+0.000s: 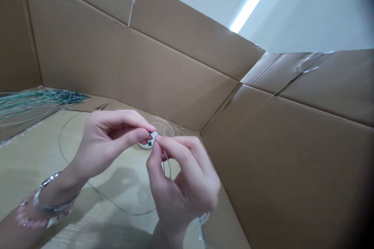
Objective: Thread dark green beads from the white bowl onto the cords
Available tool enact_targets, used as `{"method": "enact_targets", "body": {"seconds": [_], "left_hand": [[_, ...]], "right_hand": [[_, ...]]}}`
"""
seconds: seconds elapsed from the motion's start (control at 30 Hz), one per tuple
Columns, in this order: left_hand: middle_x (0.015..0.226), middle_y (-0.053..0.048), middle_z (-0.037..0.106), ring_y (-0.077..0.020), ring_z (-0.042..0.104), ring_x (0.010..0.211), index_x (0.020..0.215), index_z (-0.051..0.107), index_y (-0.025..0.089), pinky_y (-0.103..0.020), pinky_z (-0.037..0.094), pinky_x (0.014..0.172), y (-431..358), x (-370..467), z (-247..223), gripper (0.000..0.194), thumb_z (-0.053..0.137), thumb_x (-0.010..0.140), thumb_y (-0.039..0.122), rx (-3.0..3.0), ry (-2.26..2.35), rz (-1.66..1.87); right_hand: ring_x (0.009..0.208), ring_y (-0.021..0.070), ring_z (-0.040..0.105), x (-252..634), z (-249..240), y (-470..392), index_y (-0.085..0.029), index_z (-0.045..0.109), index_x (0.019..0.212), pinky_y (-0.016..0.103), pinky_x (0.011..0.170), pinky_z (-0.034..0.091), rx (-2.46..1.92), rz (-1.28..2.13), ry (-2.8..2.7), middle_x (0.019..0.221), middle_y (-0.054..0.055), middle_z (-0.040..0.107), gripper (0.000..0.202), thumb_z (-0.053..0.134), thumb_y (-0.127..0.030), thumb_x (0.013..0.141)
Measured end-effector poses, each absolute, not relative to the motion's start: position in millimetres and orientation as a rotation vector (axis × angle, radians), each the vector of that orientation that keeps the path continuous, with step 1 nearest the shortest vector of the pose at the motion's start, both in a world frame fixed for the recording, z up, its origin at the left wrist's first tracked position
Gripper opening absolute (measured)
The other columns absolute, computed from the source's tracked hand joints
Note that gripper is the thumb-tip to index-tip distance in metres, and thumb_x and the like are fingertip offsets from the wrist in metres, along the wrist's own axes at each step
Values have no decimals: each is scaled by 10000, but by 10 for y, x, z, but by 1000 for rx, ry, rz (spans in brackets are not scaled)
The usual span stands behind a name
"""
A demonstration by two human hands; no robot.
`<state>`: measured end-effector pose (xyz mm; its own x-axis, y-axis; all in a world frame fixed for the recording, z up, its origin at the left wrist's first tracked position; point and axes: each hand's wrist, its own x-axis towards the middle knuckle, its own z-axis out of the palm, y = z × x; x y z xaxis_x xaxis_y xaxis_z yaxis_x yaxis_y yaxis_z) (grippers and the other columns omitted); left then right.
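Observation:
Both of my hands meet over the table, fingertips almost touching. My left hand (112, 140) pinches a small white connector (154, 135) between thumb and forefinger. On the other side, my right hand (185, 173) pinches a thin pale wire (167, 160) right where it meets the connector. Whether the wire's end is inside the connector or only against it, I cannot tell; fingertips cover that spot. A long grey-green wire (117, 206) curves across the tabletop below my hands. Behind the fingers, a small round white dish (143, 146) with dark green bits is partly hidden.
Cardboard walls (175, 70) enclose the wooden tabletop (26, 163) at the back and right. A bundle of green and white wires (37, 103) lies at the far left. A small dark pointed tool (102, 106) and coiled white wire (166, 125) lie near the back wall.

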<state>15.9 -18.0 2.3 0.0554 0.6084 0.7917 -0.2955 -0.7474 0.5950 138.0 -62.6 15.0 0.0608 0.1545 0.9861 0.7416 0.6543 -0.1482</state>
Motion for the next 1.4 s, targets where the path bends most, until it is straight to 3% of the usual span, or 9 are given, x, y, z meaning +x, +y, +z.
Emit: {"method": "enact_targets", "body": {"seconds": [0.33,0.67,0.97,1.17,1.3,1.4], "left_hand": [[743,58,721,-27,670,661,819,718,209,-37,542,627,-179,154,21,180,699,767,38,1790,345,1827],[681,69,698,-15,636,587,755,691,195,-27,515,578,-128,132,15,114,683,798,89,1889,498,1858],[663,57,670,-19,618,582,755,657,163,-47,486,562,-118,90,45,98,644,824,96,2104,597,1875],[696,34,663,-34,641,620,793,619,155,-70,517,618,-9,44,-12,69,607,859,138,2099,750,1930],[709,35,664,-47,652,635,801,611,170,-92,544,656,112,-43,-36,69,596,868,167,1986,732,1986],[706,33,665,-51,651,636,790,625,166,-89,523,627,141,-64,-36,77,602,862,179,2106,804,1818]], "right_hand": [[593,56,512,1397,126,-646,-165,652,787,203,512,446,-839,-434,-1551,673,-21,573,111,650,-56,803],[692,45,593,1468,128,-538,-182,632,833,134,533,479,-791,-70,-1587,755,-37,629,83,672,-113,812],[714,83,609,1414,127,-518,-192,622,821,203,556,460,-929,9,-1607,769,-26,651,21,612,-184,837],[691,110,591,1646,127,-454,-197,578,719,241,592,449,-1262,122,-1800,717,-24,628,42,568,-167,747],[628,144,605,1877,88,-372,-198,623,626,277,590,440,-1520,382,-2185,634,-20,648,81,663,-128,626],[804,166,653,1867,67,-280,-213,678,864,299,717,498,-1432,389,-2134,843,14,707,144,678,-258,726]]}}
